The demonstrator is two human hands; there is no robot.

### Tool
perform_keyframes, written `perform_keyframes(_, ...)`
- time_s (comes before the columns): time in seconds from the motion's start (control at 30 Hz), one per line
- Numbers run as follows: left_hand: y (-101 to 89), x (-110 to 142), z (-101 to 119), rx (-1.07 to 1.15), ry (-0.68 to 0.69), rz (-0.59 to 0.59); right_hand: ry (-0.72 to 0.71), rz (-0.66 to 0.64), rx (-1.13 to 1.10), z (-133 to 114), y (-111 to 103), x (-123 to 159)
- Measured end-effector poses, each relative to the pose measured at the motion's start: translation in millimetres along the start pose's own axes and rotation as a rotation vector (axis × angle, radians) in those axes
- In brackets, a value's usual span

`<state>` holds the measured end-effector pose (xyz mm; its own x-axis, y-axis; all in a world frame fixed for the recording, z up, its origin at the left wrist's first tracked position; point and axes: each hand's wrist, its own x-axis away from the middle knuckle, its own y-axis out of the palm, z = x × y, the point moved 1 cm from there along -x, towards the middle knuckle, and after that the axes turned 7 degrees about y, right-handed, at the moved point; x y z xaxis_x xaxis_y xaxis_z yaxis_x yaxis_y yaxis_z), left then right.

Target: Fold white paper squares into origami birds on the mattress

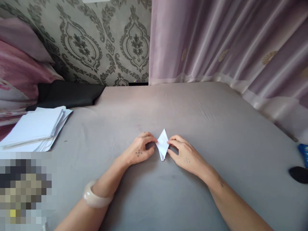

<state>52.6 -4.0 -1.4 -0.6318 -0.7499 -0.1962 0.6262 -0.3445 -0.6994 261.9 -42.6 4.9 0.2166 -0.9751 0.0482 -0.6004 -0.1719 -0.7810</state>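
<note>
The one view looks from the person's head, forward and steeply down on the bed [187,199], reaching to the wall [108,38] behind.

"Where can you pass?"
"Ahead and rightward, low over the grey sheet [173,106], up to the curtain [204,41]."
"What blocks you?"
"Leftward, the paper stack [33,126], with the black cover [69,93] beyond; far right, a dark oval object [299,175]."
</note>
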Motion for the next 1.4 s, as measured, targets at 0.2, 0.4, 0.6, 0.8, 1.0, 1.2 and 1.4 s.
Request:
perform_keyframes(0.2, 2.4, -2.6, -3.4, 0.024, -0.035, 0.026, 0.01, 0.05, -0.035, 1.3, 2.3, -3.8)
perform_keyframes(0.4, 6.3, -5.7, -7.4, 0.015, -0.08, 0.058, 0.059, 0.071, -0.103, 4.5, 7.0, -9.6)
perform_keyframes(0.6, 10.2, -6.9, -11.7, -0.037, -0.084, 0.043, 0.108, 0.001, -0.229, 13.1, 0.0, -15.3)
perform_keyframes(0.8, 14.7, -6.2, -18.7, -0.089, -0.033, 0.043, 0.105, -0.017, -0.239, 17.7, -1.3, -15.2)
perform_keyframes(1.0, 14.5, -3.0, -13.0, -0.283, 0.129, 0.008, 0.075, 0.049, -0.053, 4.7, 4.0, -4.6)
perform_keyframes(1.2, 11.7, -1.6, -2.9, -0.38, 0.142, -0.028, 0.116, 0.066, 0.036, 2.9, 7.4, -3.4)
perform_keyframes(1.4, 13.1, -3.4, -6.2, -0.173, -0.035, 0.034, 0.139, 0.126, 0.053, 4.1, 11.2, -7.8)
